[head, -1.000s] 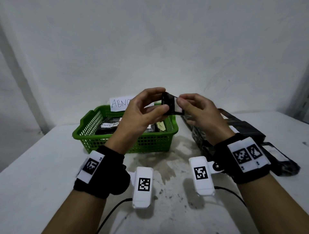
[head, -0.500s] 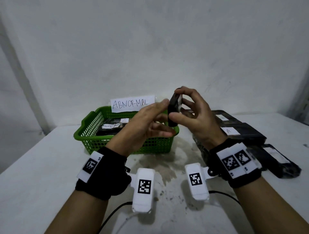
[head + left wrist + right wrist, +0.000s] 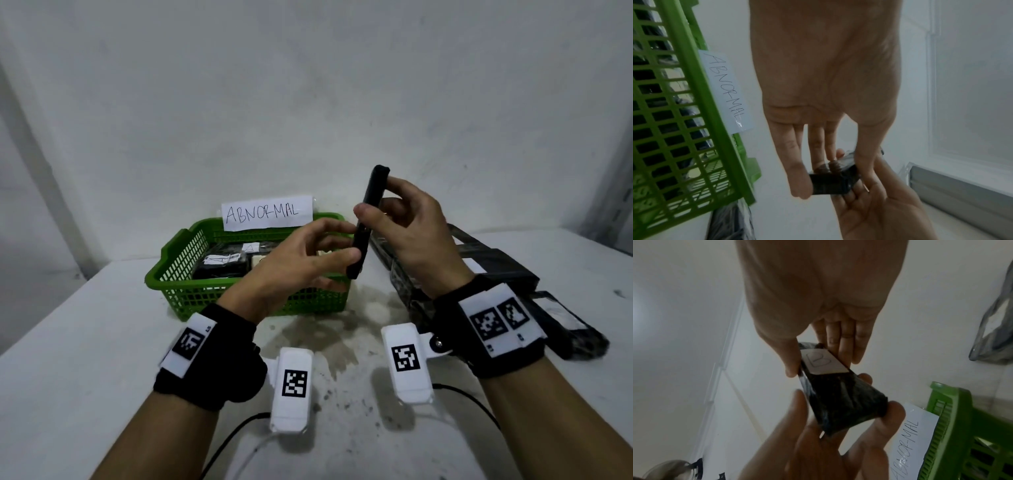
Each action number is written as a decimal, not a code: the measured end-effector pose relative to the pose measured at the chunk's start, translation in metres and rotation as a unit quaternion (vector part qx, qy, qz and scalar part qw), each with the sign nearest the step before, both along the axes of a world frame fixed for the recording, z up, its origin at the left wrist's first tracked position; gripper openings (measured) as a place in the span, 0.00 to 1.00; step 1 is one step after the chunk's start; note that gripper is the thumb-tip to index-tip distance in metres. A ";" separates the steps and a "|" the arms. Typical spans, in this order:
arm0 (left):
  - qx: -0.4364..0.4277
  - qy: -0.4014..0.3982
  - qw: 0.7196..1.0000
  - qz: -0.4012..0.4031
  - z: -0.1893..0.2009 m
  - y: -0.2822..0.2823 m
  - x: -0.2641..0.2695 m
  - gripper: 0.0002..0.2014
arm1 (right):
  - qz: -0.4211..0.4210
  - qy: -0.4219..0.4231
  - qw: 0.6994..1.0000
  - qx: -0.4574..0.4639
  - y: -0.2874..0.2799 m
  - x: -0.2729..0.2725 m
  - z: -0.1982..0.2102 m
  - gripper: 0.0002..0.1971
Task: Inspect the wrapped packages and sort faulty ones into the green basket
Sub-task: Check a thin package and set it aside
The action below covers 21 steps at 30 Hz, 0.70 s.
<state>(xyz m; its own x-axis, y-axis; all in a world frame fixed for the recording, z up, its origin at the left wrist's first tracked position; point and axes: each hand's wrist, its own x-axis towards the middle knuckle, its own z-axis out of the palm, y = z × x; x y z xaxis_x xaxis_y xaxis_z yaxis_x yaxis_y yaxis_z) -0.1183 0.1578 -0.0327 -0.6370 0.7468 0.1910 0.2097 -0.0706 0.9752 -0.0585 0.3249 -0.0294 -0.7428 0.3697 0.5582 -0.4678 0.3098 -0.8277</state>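
A black wrapped package (image 3: 362,240) stands upright and edge-on in the air, in front of the green basket's (image 3: 191,294) right end. My right hand (image 3: 376,205) pinches its upper half, thumb in front and fingers behind. My left hand (image 3: 346,241) pinches the lower end between thumb and fingertips. In the right wrist view the package (image 3: 842,400) shows a white label (image 3: 824,361) with a handwritten letter. In the left wrist view the package (image 3: 828,185) sits between my fingertips, with the basket (image 3: 684,113) to the left.
The basket holds several black wrapped packages (image 3: 222,267) and carries a paper sign (image 3: 267,213) reading ABNORMAL. More black packages (image 3: 493,270) are stacked on the white table (image 3: 68,342) at the right, one (image 3: 565,329) nearer the edge. A wall stands close behind.
The package has been turned from lying across between both hands to standing edge-on and has risen a little. My left hand slid down to its lower end.
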 end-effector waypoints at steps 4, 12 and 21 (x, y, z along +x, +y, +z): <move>0.022 0.022 0.999 0.008 -0.002 0.000 -0.002 0.22 | -0.001 -0.002 0.999 0.044 -0.003 0.004 0.004 0.29; 0.041 0.120 0.988 0.088 -0.003 -0.004 -0.010 0.28 | 0.112 -0.030 0.993 -0.026 -0.007 0.014 0.016 0.11; 0.013 0.190 0.976 0.110 -0.005 -0.008 -0.015 0.28 | 0.125 -0.001 0.988 -0.087 -0.010 0.014 0.013 0.04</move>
<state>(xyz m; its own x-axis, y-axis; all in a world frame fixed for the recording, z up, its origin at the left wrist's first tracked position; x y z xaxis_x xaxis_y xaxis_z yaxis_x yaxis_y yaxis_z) -0.1333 0.1498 -0.0378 -0.6616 0.5912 0.4613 0.5680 -0.0064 0.8230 -0.0449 0.3152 -0.0163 -0.8246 0.2641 0.5003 -0.5097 0.0370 -0.8596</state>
